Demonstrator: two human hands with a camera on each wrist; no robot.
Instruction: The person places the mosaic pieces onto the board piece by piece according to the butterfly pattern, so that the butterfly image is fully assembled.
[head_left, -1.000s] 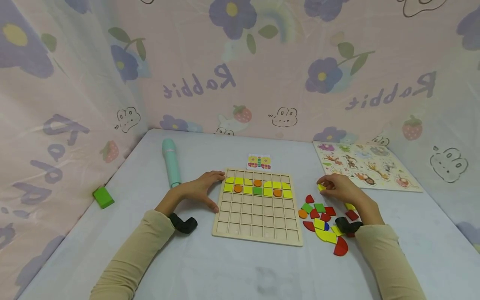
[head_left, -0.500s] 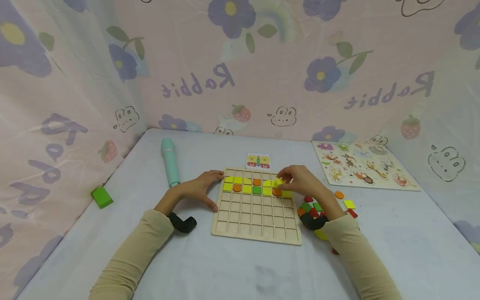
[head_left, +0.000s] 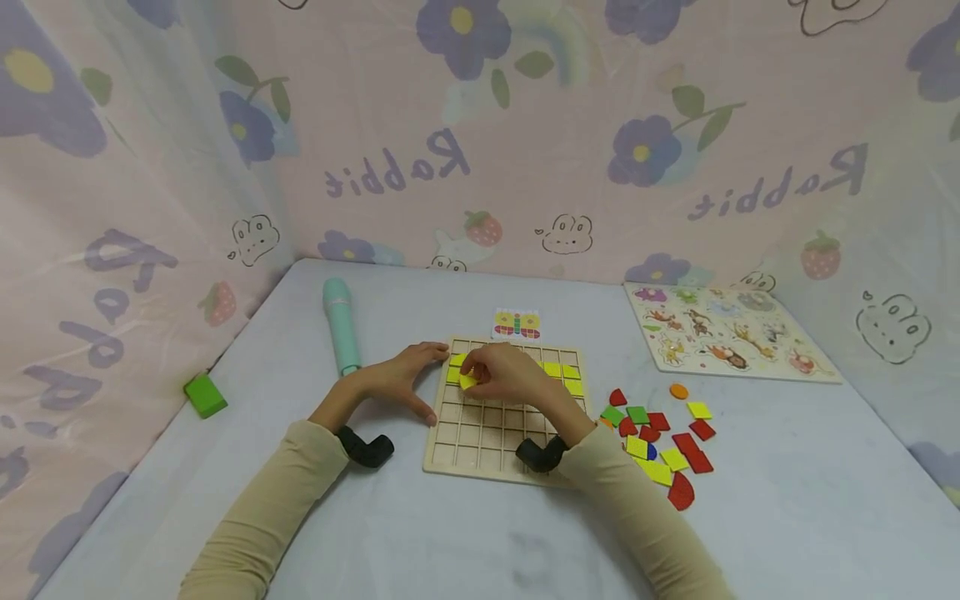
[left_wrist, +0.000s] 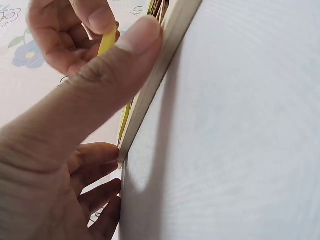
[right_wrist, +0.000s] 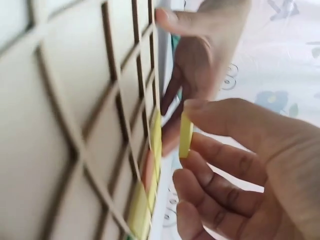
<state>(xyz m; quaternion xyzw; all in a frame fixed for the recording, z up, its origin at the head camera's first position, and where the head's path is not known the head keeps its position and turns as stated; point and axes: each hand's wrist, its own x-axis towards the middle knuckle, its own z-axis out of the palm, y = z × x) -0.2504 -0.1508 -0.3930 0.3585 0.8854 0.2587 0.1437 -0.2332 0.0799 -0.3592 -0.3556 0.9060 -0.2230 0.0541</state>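
My right hand (head_left: 510, 373) pinches a small yellow tile (right_wrist: 186, 135) between thumb and fingers, over the upper left of a wooden grid board (head_left: 465, 433). In the right wrist view the tile stands on edge, a little apart from the board. My left hand (head_left: 397, 379) lies along the board's left side, thumb and fingers spread, with the thumb tip at the edge and the fingertips near the far left corner. Yellow tiles (head_left: 573, 387) fill cells in the upper rows; my right hand hides the middle ones.
Loose red, green, yellow, orange and blue pieces (head_left: 693, 454) lie right of the board. A butterfly pattern card (head_left: 516, 324) sits behind it. An animal puzzle board (head_left: 738, 333) is at back right. Leftward are a teal microphone-shaped object (head_left: 342, 325) and a green block (head_left: 205, 396).
My right hand has carried the yellow tile from beside the loose pieces leftward across the board, from its upper right to its upper left. My left hand has stayed in place.
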